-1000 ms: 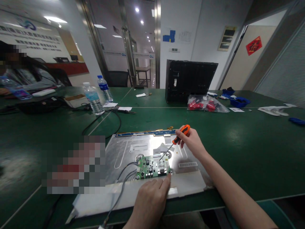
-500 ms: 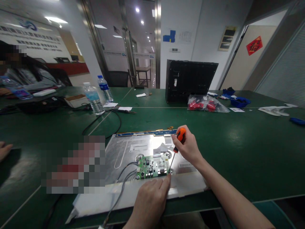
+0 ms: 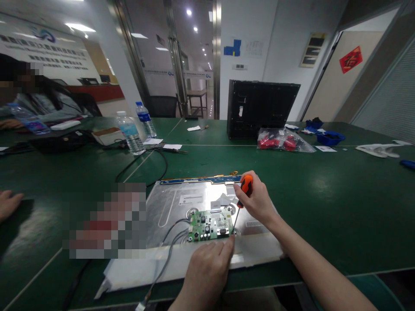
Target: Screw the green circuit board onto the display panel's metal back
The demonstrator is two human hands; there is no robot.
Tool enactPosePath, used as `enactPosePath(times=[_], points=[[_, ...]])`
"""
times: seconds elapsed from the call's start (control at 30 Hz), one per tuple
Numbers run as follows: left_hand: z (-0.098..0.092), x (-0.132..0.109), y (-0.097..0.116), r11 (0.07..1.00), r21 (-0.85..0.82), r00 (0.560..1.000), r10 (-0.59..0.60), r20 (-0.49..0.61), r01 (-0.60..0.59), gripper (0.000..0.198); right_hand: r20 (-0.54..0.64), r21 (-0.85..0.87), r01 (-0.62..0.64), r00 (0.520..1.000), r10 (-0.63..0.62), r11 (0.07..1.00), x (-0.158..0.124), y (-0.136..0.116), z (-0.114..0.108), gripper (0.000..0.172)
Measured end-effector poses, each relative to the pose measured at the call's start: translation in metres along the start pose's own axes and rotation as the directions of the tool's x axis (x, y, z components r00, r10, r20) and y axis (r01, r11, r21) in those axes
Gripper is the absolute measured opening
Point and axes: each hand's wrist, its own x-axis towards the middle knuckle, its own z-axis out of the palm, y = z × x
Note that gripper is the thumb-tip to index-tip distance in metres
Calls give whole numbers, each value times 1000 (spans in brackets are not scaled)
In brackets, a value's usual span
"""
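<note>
A green circuit board (image 3: 212,224) with cables at its left side lies on the silver back of a flat display panel (image 3: 171,201). My right hand (image 3: 257,196) is closed around the orange and black handle of a screwdriver (image 3: 245,185). The shaft slants down, its tip at the board's lower right corner. Just below that corner is my left hand (image 3: 210,263), back upward, index fingertip close to the screwdriver tip. Its other fingers are curled, and whatever they hold, if anything, is hidden.
A black monitor housing (image 3: 262,110) stands at the back, a plastic bag with red items (image 3: 285,141) before it. Water bottles (image 3: 131,136) and black cables (image 3: 165,162) are at left. Another person's hand (image 3: 9,203) rests on the left table edge. A blurred patch covers something beside the panel.
The view has shifted slightly, so the scene sits a little further right. Both hands and the screwdriver keep nearly the same place at the board's corner.
</note>
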Motion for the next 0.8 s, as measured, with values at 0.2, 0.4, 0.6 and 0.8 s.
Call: enactPosePath(times=[0.2, 0.4, 0.6, 0.8], points=[[0, 2, 0, 1000, -7, 1000, 1, -8, -1, 29, 2, -1, 29, 1000, -29, 1000, -2, 1, 1, 18], [1, 0, 0, 1000, 0, 1000, -1, -9, 1, 29, 4, -11, 73, 997, -73, 997, -3, -1, 0, 18], [-1, 3, 2, 1000, 20, 1000, -2, -18, 2, 31, -14, -29, 87, 996, -87, 996, -4, -3, 0, 17], [0, 2, 1, 1000, 17, 1000, 4, -20, -4, 30, -9, -59, 116, 993, -117, 991, -4, -2, 1, 17]])
